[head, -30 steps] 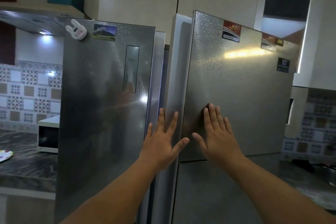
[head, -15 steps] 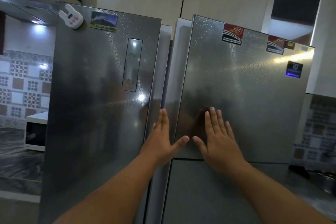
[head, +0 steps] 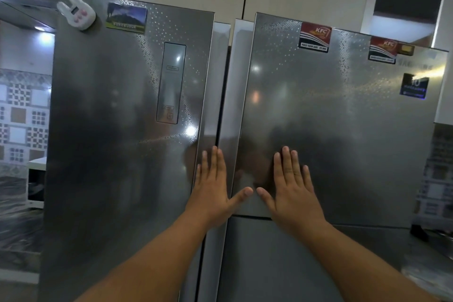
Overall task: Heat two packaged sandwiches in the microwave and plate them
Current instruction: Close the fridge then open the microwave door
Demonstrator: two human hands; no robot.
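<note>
Fridge (head: pixel 318 130) fills the head view, steel-fronted, with two upper doors side by side. Left door (head: pixel 122 130) and right door (head: pixel 331 142) are seen nearly closed, a narrow dark gap being left between their inner edges.

Left hand (head: pixel 212 189) is laid flat against the inner edge of the left door, fingers straight and held together, thumb spread toward the right; nothing is grasped. Right hand (head: pixel 293 189) is pressed flat on the right door near its inner edge, fingers straight and slightly fanned, thumb spread toward the left; nothing is grasped. The two thumb tips are near each other but apart, across the gap.

A white rabbit magnet (head: pixel 76 13) and a landscape magnet (head: pixel 126 18) are fixed at the top of the left door; a control panel (head: pixel 170 83) is set into that door below them. Two red KFC stickers (head: pixel 315 37) and a dark label (head: pixel 414 86) are carried on the right door. A lower door (head: pixel 282 260) is seen beneath the right door.

Sandwiches are not in view; their position cannot be told. Part of a white appliance (head: pixel 36 179), possibly the microwave, is seen on the counter past the fridge's left side, against a patterned tile wall (head: pixel 23 120).
</note>
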